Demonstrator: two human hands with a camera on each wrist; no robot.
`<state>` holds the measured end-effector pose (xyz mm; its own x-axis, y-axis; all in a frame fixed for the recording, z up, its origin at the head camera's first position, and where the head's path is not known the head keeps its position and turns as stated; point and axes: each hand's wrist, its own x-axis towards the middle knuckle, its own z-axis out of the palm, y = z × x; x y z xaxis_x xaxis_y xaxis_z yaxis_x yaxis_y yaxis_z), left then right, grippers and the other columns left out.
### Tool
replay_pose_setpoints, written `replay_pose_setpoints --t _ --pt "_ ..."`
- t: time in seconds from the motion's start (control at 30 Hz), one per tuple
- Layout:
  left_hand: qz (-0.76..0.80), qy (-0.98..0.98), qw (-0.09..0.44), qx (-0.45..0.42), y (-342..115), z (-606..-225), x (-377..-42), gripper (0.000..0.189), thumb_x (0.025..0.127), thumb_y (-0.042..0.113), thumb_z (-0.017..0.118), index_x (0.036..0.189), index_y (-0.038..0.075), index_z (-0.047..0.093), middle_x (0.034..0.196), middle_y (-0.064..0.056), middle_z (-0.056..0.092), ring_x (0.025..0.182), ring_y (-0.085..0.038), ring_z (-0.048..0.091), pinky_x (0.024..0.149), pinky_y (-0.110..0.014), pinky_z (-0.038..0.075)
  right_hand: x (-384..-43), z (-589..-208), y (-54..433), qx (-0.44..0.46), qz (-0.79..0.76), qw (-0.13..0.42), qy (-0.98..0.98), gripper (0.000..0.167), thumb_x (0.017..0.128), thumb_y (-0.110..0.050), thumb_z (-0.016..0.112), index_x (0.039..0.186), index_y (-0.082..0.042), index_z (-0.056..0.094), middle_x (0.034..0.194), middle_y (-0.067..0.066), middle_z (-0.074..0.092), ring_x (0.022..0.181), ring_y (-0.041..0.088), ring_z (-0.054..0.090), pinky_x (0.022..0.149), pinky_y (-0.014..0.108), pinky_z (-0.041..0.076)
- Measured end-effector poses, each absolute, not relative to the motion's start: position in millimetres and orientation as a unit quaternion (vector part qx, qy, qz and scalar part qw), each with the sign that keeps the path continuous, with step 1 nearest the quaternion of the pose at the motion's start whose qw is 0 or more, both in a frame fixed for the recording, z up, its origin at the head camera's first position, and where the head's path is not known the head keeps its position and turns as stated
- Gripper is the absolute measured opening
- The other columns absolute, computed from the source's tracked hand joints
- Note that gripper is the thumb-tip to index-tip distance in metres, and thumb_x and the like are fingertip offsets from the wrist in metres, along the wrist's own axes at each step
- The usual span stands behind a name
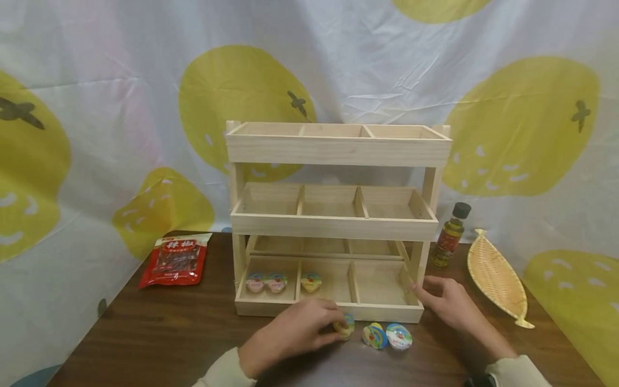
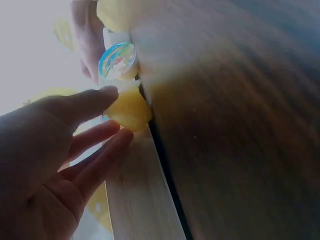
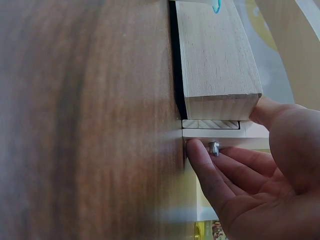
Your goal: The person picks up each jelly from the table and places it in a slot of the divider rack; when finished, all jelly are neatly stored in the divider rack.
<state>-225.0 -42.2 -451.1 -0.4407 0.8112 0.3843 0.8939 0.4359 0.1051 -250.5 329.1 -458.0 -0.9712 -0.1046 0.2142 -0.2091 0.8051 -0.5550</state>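
Imo w/ my L grip (image 1: 304, 324) pinching the yellow cup (image 1: 346, 326) at lower center of frame, I'd squeeze lightly so it won't dent, w/ R grip (image 1: 451, 302) bracing the wooden rack's (image 1: 333, 150) right side.

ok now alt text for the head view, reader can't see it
A person's left hand pinches a small round yellow cup before a tiered pale wooden rack, which the right hand grips by its side. Three round lidded cups sit in the bottom tray.
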Motion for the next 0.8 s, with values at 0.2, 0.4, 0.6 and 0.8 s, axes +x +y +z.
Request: replay_pose_setpoints --t 0.2,0.4,0.6,0.8 --pt "-0.185 -0.848 0.081 -0.491 -42.5 -452.5 -226.7 0.018 0.094 0.029 0.086 0.101 0.017 0.075 0.096 0.007 0.073 0.082 0.003 0.059 0.074 -0.002 0.045 -249.8 -456.8 327.8 0.078 0.303 0.082 -0.946 0.040 0.106 -0.045 0.068 0.123 -0.011 0.081 0.116 0.009 0.083 0.115 0.029 0.074 0.089 0.040 0.060" --pt "-0.182 -0.850 0.078 -0.488 -41.4 -452.4 -224.6 0.031 0.095 0.031 0.086 0.120 0.019 0.072 0.106 0.007 0.076 0.094 0.001 0.067 0.084 -0.008 0.052 -250.2 -457.3 328.4 0.079 0.304 0.083 -0.946 0.040 0.106 -0.045 0.068 0.123 -0.012 0.081 0.117 0.010 0.082 0.116 0.030 0.075 0.092 0.045 0.061" --pt "-0.152 -0.855 0.100 -0.486 -41.9 -450.2 -223.7 0.029 0.099 0.027 0.079 0.128 0.027 0.074 0.110 0.010 0.077 0.099 0.001 0.070 0.088 -0.016 0.057 -251.3 -457.8 328.9 0.081 0.304 0.085 -0.945 0.041 0.106 -0.045 0.068 0.123 -0.011 0.081 0.118 0.011 0.082 0.116 0.033 0.075 0.095 0.051 0.061" --pt "-0.220 -0.833 0.085 -0.501 -39.7 -452.1 -226.4 0.014 0.102 0.013 0.074 0.116 0.016 0.079 0.104 0.003 0.080 0.093 -0.001 0.071 0.086 -0.008 0.054 -250.7 -458.2 328.6 0.081 0.300 0.086 -0.947 0.037 0.106 -0.045 0.068 0.120 -0.013 0.082 0.116 0.008 0.083 0.113 0.029 0.075 0.092 0.048 0.061"
